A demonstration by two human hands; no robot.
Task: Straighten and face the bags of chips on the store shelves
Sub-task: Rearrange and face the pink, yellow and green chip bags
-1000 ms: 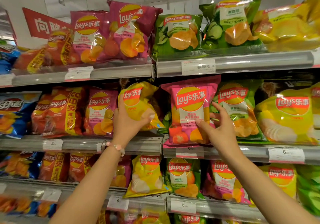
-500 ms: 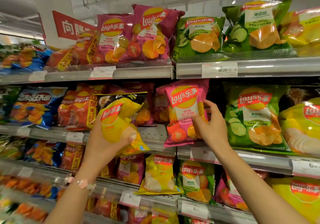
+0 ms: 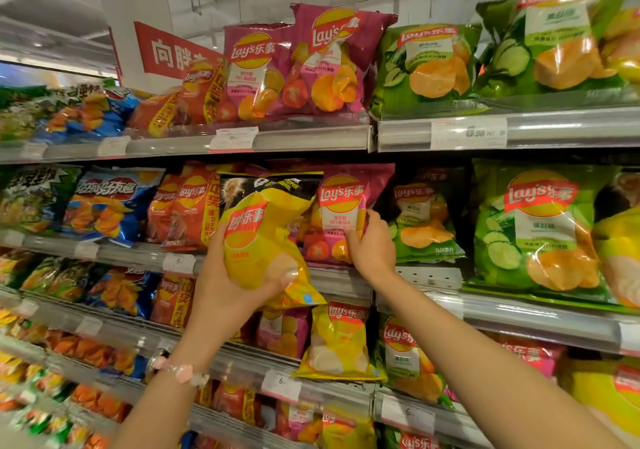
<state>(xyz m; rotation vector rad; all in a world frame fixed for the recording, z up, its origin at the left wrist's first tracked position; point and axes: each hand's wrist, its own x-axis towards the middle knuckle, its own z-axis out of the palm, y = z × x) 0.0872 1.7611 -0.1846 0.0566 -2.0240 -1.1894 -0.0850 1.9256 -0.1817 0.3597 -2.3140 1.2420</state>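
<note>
My left hand (image 3: 230, 284) grips a yellow Lay's bag (image 3: 263, 233) from below, holding it tilted in front of the middle shelf (image 3: 346, 280). My right hand (image 3: 372, 244) clasps the lower right side of a pink Lay's bag (image 3: 341, 206) that stands on that shelf, just right of the yellow one. Orange Lay's bags (image 3: 188, 206) stand to the left and green cucumber bags (image 3: 420, 220) to the right. A bare stretch of shelf shows below the smaller green bag.
The top shelf (image 3: 311, 138) carries pink (image 3: 263, 70) and green bags (image 3: 429, 64) and a red sign (image 3: 166, 50). Lower shelves hold yellow (image 3: 341, 341), pink and orange bags. Blue bags (image 3: 107, 202) fill the left side. Price tags line the shelf rails.
The view has swung left and closer. My left hand carried the yellow bag out and down from the shelf. The pink bag shifted left along the shelf in my right hand's grip.
</note>
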